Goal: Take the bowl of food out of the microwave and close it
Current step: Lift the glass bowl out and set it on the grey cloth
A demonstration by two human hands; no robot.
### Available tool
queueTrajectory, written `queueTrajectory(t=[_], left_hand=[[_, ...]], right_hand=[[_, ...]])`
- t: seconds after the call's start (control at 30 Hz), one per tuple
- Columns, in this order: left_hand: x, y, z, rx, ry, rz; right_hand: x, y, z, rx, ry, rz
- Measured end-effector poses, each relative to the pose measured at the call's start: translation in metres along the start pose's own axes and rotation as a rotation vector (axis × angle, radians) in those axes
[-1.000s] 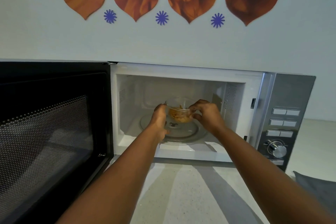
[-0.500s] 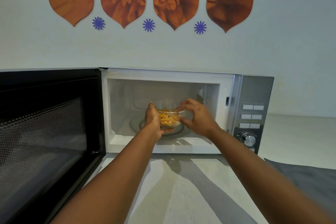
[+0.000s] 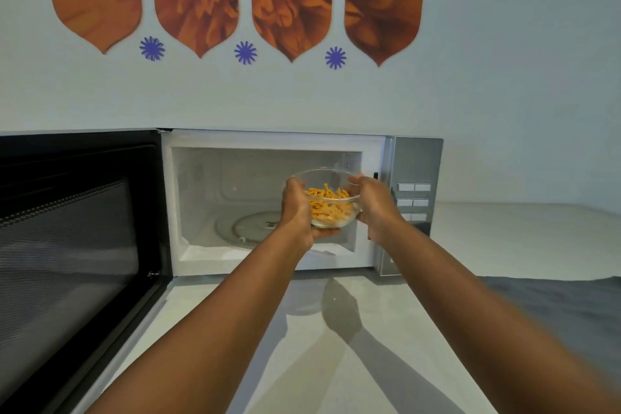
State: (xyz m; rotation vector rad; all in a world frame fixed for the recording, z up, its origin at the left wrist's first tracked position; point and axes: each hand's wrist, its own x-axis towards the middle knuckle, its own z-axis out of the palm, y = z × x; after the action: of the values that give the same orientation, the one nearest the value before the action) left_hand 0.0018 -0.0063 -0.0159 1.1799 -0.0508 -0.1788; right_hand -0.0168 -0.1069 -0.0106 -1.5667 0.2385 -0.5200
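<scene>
A clear glass bowl of orange food strips is held up in front of the right part of the microwave's opening. My left hand cups its left side and underside. My right hand grips its right side. The white microwave stands on the counter with its cavity lit and its glass turntable bare. Its black door is swung wide open to the left, reaching toward me.
The silver control panel with buttons is just right of my right hand. A pale counter stretches in front of the microwave, with a grey cloth at the right. Orange wall decals hang above.
Both hands lifted the bowl off the turntable and drew it out and to the right, from inside the cavity to in front of the opening. The turntable is now bare.
</scene>
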Motion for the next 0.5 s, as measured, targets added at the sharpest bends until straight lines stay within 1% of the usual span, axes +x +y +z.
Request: queueTrajectory(t=[0.23,0.37,0.5], left_hand=[[-0.026,-0.015,0.050,-0.017,-0.118,-0.060],[-0.038,-0.030,0.079,-0.013,-0.175,-0.071],[-0.051,-0.046,0.108,-0.005,-0.320,-0.139]], right_hand=[[-0.009,-0.001,-0.054,0.052,0.208,-0.044],[-0.017,-0.002,-0.089,0.060,0.290,-0.072],[-0.026,-0.001,-0.129,0.012,0.390,-0.070]])
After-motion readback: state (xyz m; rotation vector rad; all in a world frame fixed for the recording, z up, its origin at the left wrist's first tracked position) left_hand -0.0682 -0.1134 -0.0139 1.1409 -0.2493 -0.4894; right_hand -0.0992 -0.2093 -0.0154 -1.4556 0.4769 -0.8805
